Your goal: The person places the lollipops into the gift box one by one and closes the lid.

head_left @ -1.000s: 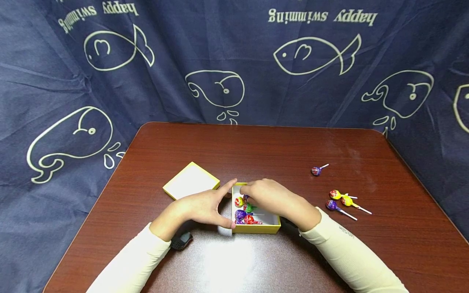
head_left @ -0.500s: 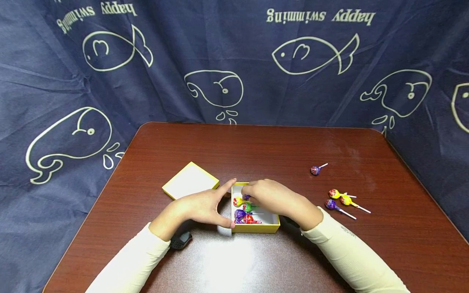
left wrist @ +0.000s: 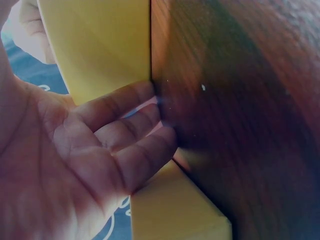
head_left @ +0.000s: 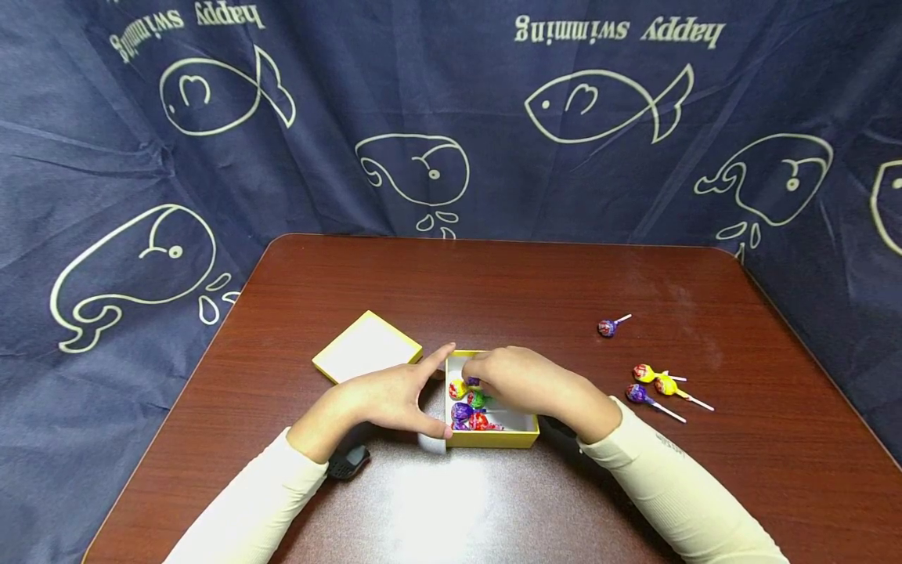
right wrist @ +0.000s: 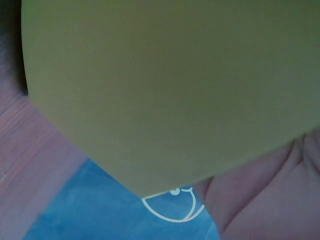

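A yellow box [head_left: 493, 441] with a white inside stands at the middle of the table. In it lie several wrapped lollipops, among them a yellow one [head_left: 458, 389], a green one [head_left: 476, 399] and a red one [head_left: 478, 421]. My left hand [head_left: 380, 399] spans the box's left side, thumb at the near corner and forefinger at the far one. The other fingers rest low beside the box in the left wrist view. My right hand [head_left: 528, 380] reaches inside and pinches a purple lollipop [head_left: 473, 381]. Its fingertips and the stick are mostly hidden.
The white lid with yellow edges [head_left: 366, 347] lies left of the box. To the right are a lone purple lollipop [head_left: 607, 328], two yellow lollipops [head_left: 665, 385] and another purple one [head_left: 637, 394]. A dark blue patterned cloth [head_left: 493, 188] hangs behind the table [head_left: 535, 290].
My right hand has shifted only slightly inside the box, and the purple lollipop at its fingers has moved a little. The left hand, the box and the lollipops on the table stay put.
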A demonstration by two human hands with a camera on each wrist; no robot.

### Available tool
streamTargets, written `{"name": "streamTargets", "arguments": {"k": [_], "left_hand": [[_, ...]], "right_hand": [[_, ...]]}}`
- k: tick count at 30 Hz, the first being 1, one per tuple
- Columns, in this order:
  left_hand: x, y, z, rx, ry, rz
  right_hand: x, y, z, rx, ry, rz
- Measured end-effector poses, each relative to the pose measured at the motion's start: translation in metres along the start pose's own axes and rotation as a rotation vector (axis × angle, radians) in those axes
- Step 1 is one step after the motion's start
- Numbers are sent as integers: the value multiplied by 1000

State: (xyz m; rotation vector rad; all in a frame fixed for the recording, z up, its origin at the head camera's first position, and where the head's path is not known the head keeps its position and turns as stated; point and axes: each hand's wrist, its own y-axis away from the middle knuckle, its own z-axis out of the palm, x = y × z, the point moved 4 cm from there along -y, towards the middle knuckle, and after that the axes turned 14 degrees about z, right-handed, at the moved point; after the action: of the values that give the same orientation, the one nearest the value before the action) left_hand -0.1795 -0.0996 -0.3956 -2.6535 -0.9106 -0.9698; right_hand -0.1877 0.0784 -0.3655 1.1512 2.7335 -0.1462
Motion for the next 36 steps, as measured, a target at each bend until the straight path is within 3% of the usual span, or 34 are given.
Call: {"name": "streamTargets", "arguments": {"k": [8,36], "left_hand": [[0,0,0,4,4,2],[1,1,0,1,4,-1]], "right_hand": [[2,1,-3,18,24,46],[1,-2,5,-12,-75,-13]]}}
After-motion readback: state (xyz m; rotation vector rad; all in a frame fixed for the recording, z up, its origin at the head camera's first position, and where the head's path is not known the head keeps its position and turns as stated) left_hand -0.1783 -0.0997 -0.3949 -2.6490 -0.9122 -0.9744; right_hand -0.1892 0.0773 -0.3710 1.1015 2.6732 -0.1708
